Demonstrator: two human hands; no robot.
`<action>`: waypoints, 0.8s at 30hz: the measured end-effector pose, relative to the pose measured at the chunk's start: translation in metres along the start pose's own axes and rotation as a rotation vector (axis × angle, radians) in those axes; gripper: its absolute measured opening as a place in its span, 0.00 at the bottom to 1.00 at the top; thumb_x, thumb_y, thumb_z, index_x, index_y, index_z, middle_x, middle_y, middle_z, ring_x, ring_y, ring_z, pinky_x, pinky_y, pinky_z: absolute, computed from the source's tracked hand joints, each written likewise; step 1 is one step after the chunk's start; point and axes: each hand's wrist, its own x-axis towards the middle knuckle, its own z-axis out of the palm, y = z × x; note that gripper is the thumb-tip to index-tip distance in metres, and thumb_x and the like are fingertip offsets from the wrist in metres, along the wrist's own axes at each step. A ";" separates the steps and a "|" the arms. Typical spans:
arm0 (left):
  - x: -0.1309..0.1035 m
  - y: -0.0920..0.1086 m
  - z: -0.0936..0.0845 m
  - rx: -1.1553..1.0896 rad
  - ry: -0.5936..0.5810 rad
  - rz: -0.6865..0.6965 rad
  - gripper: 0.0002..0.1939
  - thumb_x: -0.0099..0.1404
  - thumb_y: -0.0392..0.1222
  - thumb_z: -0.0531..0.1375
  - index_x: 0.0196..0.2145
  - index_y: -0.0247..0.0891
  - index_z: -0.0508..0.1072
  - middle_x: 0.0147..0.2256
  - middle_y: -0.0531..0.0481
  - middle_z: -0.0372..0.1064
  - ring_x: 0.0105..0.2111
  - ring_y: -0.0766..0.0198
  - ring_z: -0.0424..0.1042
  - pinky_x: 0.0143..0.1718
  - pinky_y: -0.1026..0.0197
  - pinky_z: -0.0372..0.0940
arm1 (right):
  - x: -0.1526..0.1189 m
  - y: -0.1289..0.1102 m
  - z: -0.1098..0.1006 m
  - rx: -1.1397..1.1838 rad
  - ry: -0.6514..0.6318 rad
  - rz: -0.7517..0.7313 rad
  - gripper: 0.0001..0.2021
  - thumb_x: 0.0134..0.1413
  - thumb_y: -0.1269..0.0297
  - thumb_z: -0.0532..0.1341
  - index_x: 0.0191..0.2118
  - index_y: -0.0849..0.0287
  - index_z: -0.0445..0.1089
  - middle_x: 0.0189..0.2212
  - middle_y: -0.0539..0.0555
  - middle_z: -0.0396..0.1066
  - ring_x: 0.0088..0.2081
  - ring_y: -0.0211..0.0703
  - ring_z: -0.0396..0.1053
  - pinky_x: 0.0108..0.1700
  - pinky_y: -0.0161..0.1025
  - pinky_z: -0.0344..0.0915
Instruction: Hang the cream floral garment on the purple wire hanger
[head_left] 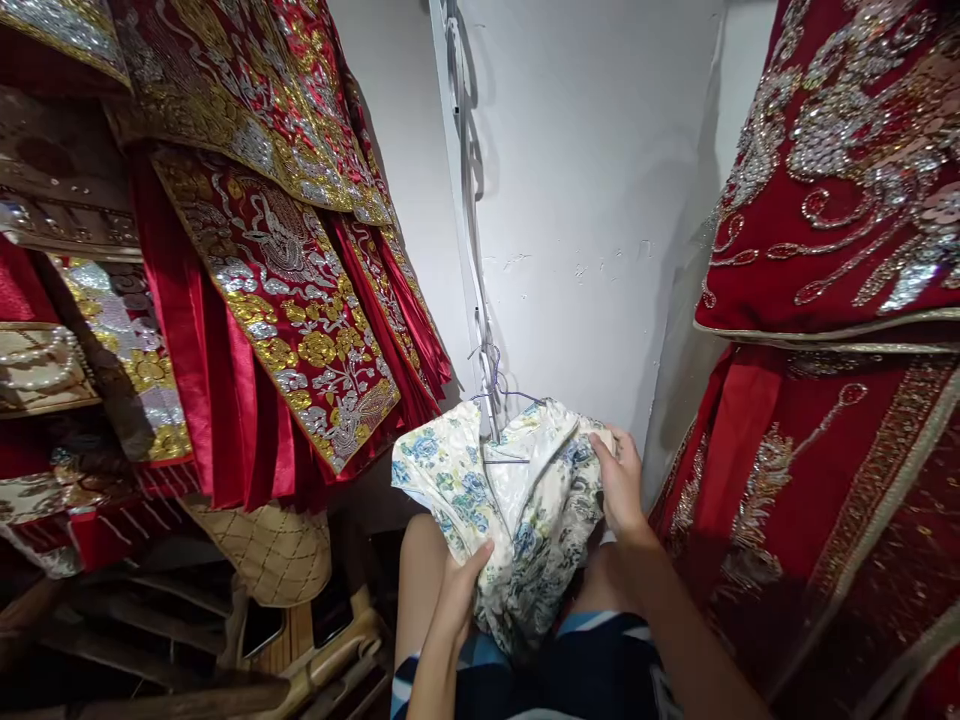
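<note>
A V-necked, short-sleeved floral garment (465, 480), cream with blue flowers, hangs over my lap; whether it is a blouse or a dress I cannot tell. It sits on a thin purple wire hanger (517, 394), whose hook is close to a pale hanging strip (466, 180) on the wall. My left hand (463, 590) is closed on the front of the garment at its lower left, thumb on top. Up at the right shoulder, my right hand (621, 482) grips the cloth between thumb and fingers. The garment's lower part is bunched between my knees.
Red embroidered costumes (300, 300) with gold and silver hang at the left. Another red beaded costume (825, 220) hangs close on the right. A white wall (585, 200) stands ahead. Low at the left is a bamboo-like chair (330, 660) beneath a beige quilted piece (274, 555).
</note>
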 end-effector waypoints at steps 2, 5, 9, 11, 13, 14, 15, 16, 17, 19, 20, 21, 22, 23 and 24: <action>-0.004 -0.005 0.001 -0.014 0.007 -0.010 0.45 0.53 0.42 0.72 0.65 0.51 0.60 0.65 0.48 0.56 0.66 0.52 0.53 0.68 0.51 0.48 | -0.022 0.008 0.002 -0.120 0.250 -0.093 0.25 0.50 0.48 0.63 0.51 0.53 0.63 0.54 0.58 0.67 0.57 0.53 0.63 0.54 0.44 0.63; -0.007 -0.010 0.003 -0.017 0.007 -0.031 0.40 0.52 0.42 0.73 0.61 0.48 0.65 0.65 0.45 0.58 0.66 0.51 0.54 0.68 0.50 0.48 | -0.064 0.023 0.007 -0.238 0.173 -0.069 0.17 0.54 0.47 0.60 0.44 0.52 0.64 0.43 0.58 0.68 0.46 0.53 0.67 0.46 0.45 0.64; -0.006 -0.010 0.004 0.011 -0.026 0.028 0.36 0.51 0.42 0.73 0.57 0.43 0.69 0.61 0.42 0.64 0.63 0.49 0.61 0.66 0.49 0.52 | -0.103 0.037 0.021 -0.360 -0.702 0.152 0.17 0.57 0.46 0.58 0.27 0.53 0.58 0.20 0.47 0.58 0.24 0.44 0.60 0.28 0.40 0.57; -0.006 -0.007 0.004 0.029 -0.034 0.076 0.35 0.50 0.43 0.73 0.55 0.41 0.71 0.59 0.42 0.66 0.61 0.49 0.64 0.65 0.50 0.54 | -0.110 0.038 0.026 -0.418 -0.859 0.164 0.21 0.58 0.46 0.58 0.24 0.54 0.54 0.18 0.45 0.53 0.22 0.40 0.56 0.26 0.38 0.53; -0.008 -0.004 0.004 0.052 -0.022 0.115 0.35 0.49 0.44 0.74 0.54 0.39 0.72 0.58 0.41 0.68 0.59 0.48 0.66 0.64 0.50 0.56 | -0.111 0.036 0.028 -0.468 -0.852 0.135 0.22 0.59 0.46 0.57 0.23 0.55 0.53 0.18 0.45 0.54 0.22 0.39 0.55 0.27 0.37 0.52; -0.009 -0.003 0.004 0.065 -0.008 0.132 0.35 0.49 0.44 0.74 0.54 0.37 0.72 0.57 0.39 0.68 0.59 0.47 0.67 0.63 0.49 0.57 | -0.111 0.034 0.027 -0.478 -0.860 0.137 0.22 0.61 0.46 0.55 0.23 0.55 0.54 0.18 0.45 0.55 0.22 0.38 0.55 0.27 0.36 0.52; -0.009 -0.003 0.004 0.081 0.008 0.140 0.36 0.48 0.45 0.74 0.54 0.36 0.72 0.56 0.38 0.69 0.58 0.45 0.67 0.62 0.48 0.58 | -0.110 0.032 0.026 -0.474 -0.878 0.151 0.22 0.62 0.45 0.53 0.24 0.55 0.56 0.18 0.45 0.57 0.22 0.38 0.56 0.28 0.36 0.53; -0.010 -0.004 0.004 0.099 0.022 0.141 0.37 0.47 0.46 0.74 0.54 0.34 0.72 0.55 0.36 0.70 0.57 0.44 0.68 0.61 0.47 0.59 | -0.109 0.030 0.024 -0.460 -0.898 0.169 0.22 0.64 0.45 0.51 0.25 0.56 0.58 0.18 0.46 0.59 0.22 0.38 0.58 0.28 0.36 0.54; -0.009 -0.005 0.004 0.116 0.028 0.138 0.37 0.46 0.46 0.74 0.53 0.33 0.73 0.54 0.36 0.71 0.56 0.43 0.69 0.60 0.46 0.60 | -0.108 0.028 0.023 -0.444 -0.904 0.182 0.22 0.65 0.45 0.49 0.26 0.56 0.60 0.18 0.46 0.60 0.22 0.38 0.59 0.29 0.36 0.55; -0.008 -0.009 0.004 0.142 0.011 0.132 0.38 0.44 0.47 0.75 0.53 0.33 0.74 0.53 0.35 0.72 0.55 0.42 0.70 0.59 0.46 0.62 | -0.107 0.028 0.021 -0.425 -0.873 0.188 0.23 0.65 0.44 0.48 0.26 0.56 0.60 0.18 0.46 0.60 0.22 0.38 0.59 0.30 0.36 0.55; -0.007 -0.011 0.004 0.149 -0.003 0.137 0.38 0.43 0.47 0.75 0.52 0.33 0.74 0.53 0.36 0.72 0.55 0.43 0.70 0.59 0.46 0.62 | -0.106 0.028 0.020 -0.423 -0.851 0.187 0.24 0.65 0.44 0.48 0.25 0.56 0.59 0.17 0.46 0.59 0.22 0.38 0.58 0.30 0.36 0.55; -0.006 -0.012 0.004 0.152 -0.014 0.146 0.38 0.43 0.47 0.75 0.52 0.33 0.74 0.53 0.36 0.72 0.55 0.43 0.70 0.59 0.46 0.62 | -0.106 0.029 0.020 -0.423 -0.831 0.189 0.24 0.65 0.44 0.48 0.24 0.56 0.58 0.17 0.45 0.58 0.21 0.38 0.58 0.29 0.36 0.55; -0.005 -0.013 0.004 0.154 -0.019 0.156 0.38 0.43 0.47 0.75 0.52 0.33 0.74 0.53 0.36 0.72 0.55 0.43 0.70 0.59 0.47 0.62 | -0.106 0.030 0.021 -0.421 -0.817 0.196 0.23 0.65 0.45 0.49 0.24 0.56 0.58 0.16 0.45 0.57 0.21 0.37 0.57 0.29 0.36 0.55; -0.005 -0.014 0.003 0.156 -0.019 0.160 0.38 0.44 0.48 0.75 0.52 0.33 0.74 0.53 0.36 0.72 0.55 0.44 0.70 0.58 0.47 0.62 | -0.106 0.032 0.022 -0.415 -0.809 0.207 0.23 0.64 0.46 0.49 0.23 0.56 0.57 0.16 0.45 0.57 0.20 0.37 0.56 0.28 0.36 0.54; -0.005 -0.014 0.002 0.162 -0.017 0.160 0.38 0.44 0.48 0.75 0.52 0.33 0.74 0.53 0.36 0.72 0.54 0.44 0.70 0.58 0.47 0.62 | -0.106 0.033 0.023 -0.404 -0.808 0.219 0.22 0.64 0.47 0.50 0.23 0.56 0.58 0.15 0.45 0.57 0.20 0.37 0.56 0.28 0.36 0.54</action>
